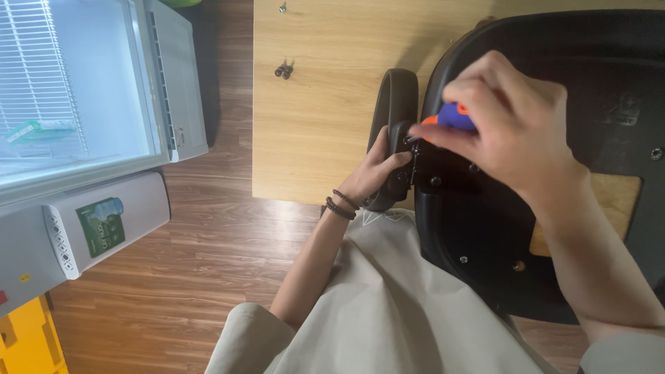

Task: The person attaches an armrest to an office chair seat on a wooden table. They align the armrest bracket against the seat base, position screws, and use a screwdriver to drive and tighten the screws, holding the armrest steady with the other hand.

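- R hand [509,121] closed round a screwdriver [454,116] w/ blue-orange handle; fingers wrapped tight, tip end aimed left at the armrest bracket [415,156].
- L hand [377,170] clasps the black armrest [395,111] from below-left, thumb across its lower part, just left of the screwdriver tip; beaded bracelets [339,204] at the wrist.
- Bracket sits betw. both hands, against the underside of the black chair seat [554,208], which lies upturned on a wooden table [312,104].
- Bolt heads visible on the seat just below the R-hand grip.
- Loose screws [283,70] on the table, well up-left of the L hand.
- Far left of both grips: open white fridge [90,90] on wood floor [173,277].
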